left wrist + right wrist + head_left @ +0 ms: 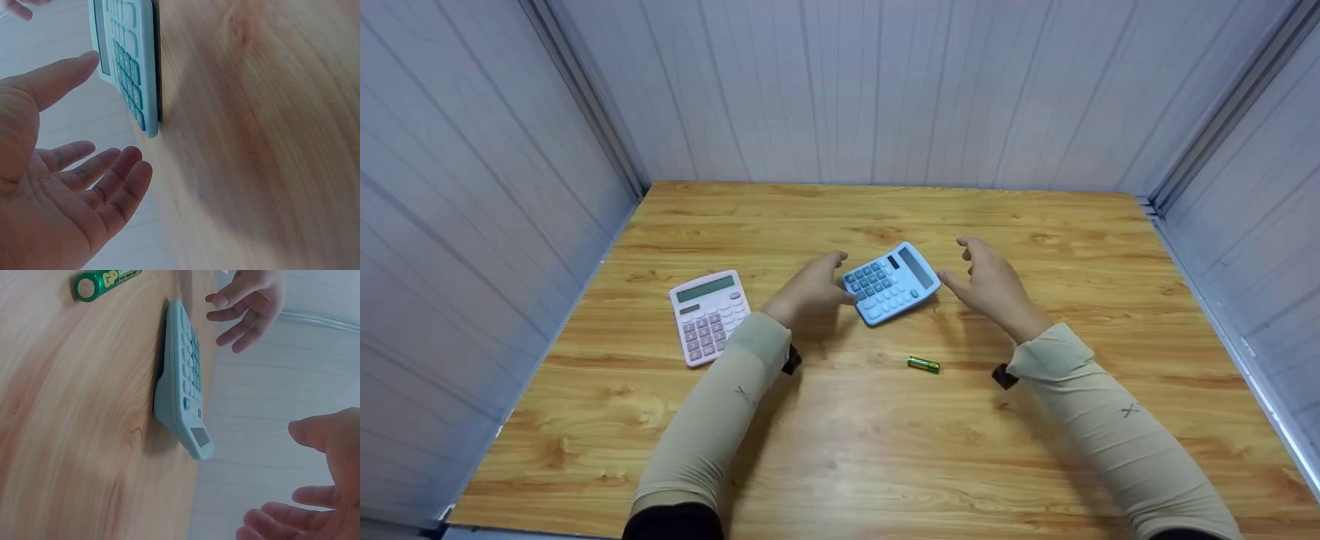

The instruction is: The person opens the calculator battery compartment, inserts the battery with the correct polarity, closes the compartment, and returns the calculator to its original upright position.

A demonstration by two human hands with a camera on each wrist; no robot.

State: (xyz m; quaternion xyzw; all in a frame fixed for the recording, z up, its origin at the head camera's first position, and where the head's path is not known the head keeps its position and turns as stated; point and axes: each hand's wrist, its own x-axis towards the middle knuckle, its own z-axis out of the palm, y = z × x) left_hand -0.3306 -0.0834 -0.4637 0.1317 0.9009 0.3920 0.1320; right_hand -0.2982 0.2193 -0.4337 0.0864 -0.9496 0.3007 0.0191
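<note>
One flat, pale pink plastic calculator (709, 319) with a dark display is set farthest left on the brown wood-grain table (840, 465), its lower right corner hidden by the beige fabric sleeve (709, 427) of the left arm. Next along, the bare left hand (810, 286) is held with thumb and fingers parted and softly bent; nothing is gripped. Its thumb is seen close against the keypad end of the light blue plastic calculator (892, 283), though whether contact is made cannot be told. That blue calculator is laid face up in the middle of the table, between both hands, with its display end turned away to the right. Nearer the person, a small green cylindrical battery (923, 364) is left lying on its side. Farthest right, the bare right hand (994, 285) is held with the thumb well spread from the fingers, nothing being gripped; in the right wrist view a gap is shown between it and the display end. For sound handling, both ends are probably best taken together by the edges, low on the casing, so that the keys and display are not pressed, and the battery is best kept clear of the sleeves
</note>
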